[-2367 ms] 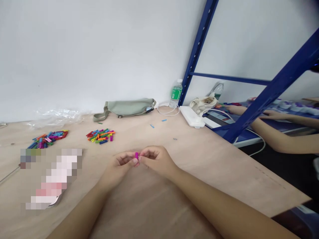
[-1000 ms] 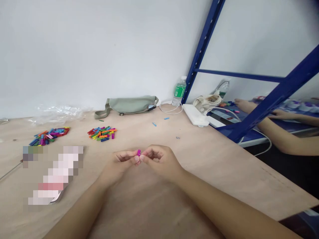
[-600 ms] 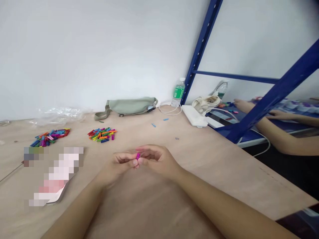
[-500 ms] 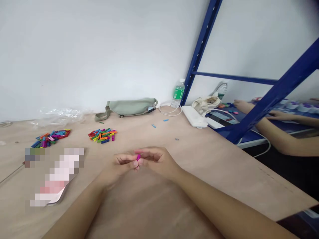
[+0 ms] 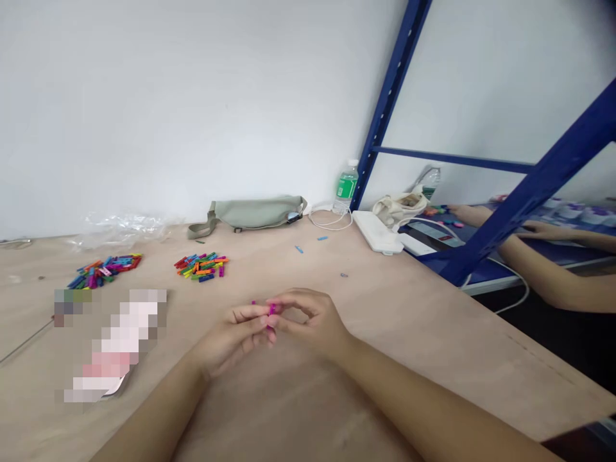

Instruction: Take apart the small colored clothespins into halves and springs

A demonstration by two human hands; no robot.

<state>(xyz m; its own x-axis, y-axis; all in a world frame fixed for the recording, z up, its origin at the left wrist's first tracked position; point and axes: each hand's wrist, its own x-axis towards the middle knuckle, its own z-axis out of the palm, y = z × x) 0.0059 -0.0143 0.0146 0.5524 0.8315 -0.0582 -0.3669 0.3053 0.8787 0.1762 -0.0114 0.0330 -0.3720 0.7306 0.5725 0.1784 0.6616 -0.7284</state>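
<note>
My left hand (image 5: 239, 333) and my right hand (image 5: 308, 314) meet above the middle of the table. Both pinch a small magenta clothespin (image 5: 272, 310) between thumbs and fingertips. The fingers cover most of it, so I cannot tell whether it is whole. Another magenta bit (image 5: 253, 302) shows just behind the left fingers; how it is held is hidden. Beyond my hands lies a pile of colourful mini clothespins (image 5: 199, 264), with a second clothespin pile (image 5: 103, 271) farther left. Two blue clothespin pieces (image 5: 299, 249) and a tiny metal spring (image 5: 343, 275) lie to the right.
A blurred-out flat phone-like object (image 5: 120, 346) rests at left. Along the wall are clear plastic wrap (image 5: 118, 226), a grey-green waist bag (image 5: 257, 213) and a water bottle (image 5: 347, 186). A white power bank (image 5: 378, 232) lies near the blue rack (image 5: 491, 218). Another person's arm (image 5: 548, 273) is beyond.
The magenta clothespin has turned in my fingertips, and a second magenta bit now shows behind my left fingers. My left fingers have spread lower. The view has shifted slightly.
</note>
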